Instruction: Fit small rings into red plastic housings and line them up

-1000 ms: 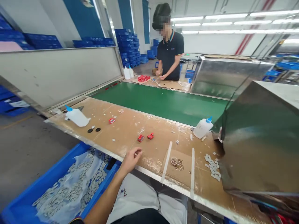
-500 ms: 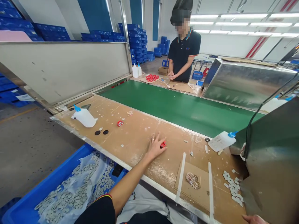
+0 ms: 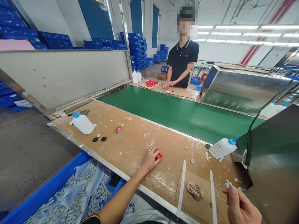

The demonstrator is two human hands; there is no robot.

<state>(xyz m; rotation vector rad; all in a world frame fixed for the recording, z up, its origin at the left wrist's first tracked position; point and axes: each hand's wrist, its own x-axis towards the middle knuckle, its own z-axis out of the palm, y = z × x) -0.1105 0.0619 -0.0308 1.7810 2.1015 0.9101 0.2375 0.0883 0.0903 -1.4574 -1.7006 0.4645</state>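
Observation:
My left hand (image 3: 150,159) rests on the brown work table with its fingers closed around a small red block-like piece (image 3: 159,155). Another red piece, with grey on top (image 3: 118,129), lies further left on the table. At the lower right my right hand (image 3: 244,205) is raised with thumb and forefinger pinched; what sits between the tips is too small to name. Just beyond those fingertips are small grey tiles (image 3: 230,183), partly hidden by the hand. Left of my right hand, a taped cardboard sheet (image 3: 195,207) bears several thin rings (image 3: 195,190).
White bottles with blue caps lie at left (image 3: 84,124) and right (image 3: 221,148). Black discs (image 3: 103,138) are near the left bottle. A green belt (image 3: 173,105) runs beyond the table; a co-worker (image 3: 183,62) stands across it. A blue bin (image 3: 44,189) of grey pieces sits below left.
My left hand has gone from spread fingers over the red piece to fingers curled round it. My right hand has come up into view, pinched, by the grey tiles.

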